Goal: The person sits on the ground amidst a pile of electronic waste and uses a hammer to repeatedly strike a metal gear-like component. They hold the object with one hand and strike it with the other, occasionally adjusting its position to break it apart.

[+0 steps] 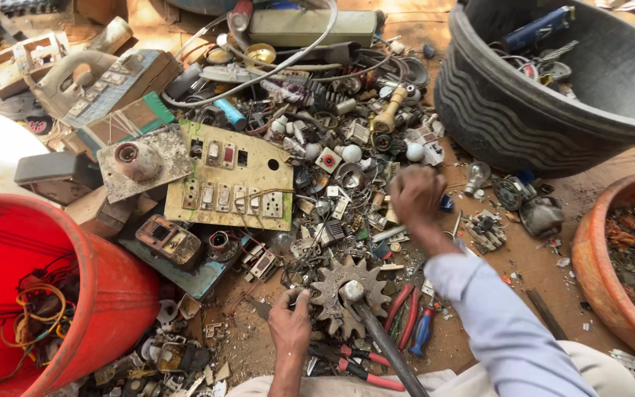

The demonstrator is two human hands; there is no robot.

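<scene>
My left hand (290, 318) rests at the left edge of a rusty toothed gear (336, 283) that lies on the ground, fingers curled against its teeth. A hammer (365, 316) lies with its head on the gear's middle and its handle running toward me. My right hand (415, 194), in a pale blue sleeve, is closed over small scrap parts in the pile; whether it holds a piece is hidden. A yellowed switch board (233, 180) lies left of that hand.
A red bucket (104, 294) with wires stands at left, a black tub (508, 110) at upper right, an orange clay pot (597, 279) at right. Pliers with red handles (365, 367) and blue-handled pliers (422, 332) lie near the gear. Electrical scrap covers the ground.
</scene>
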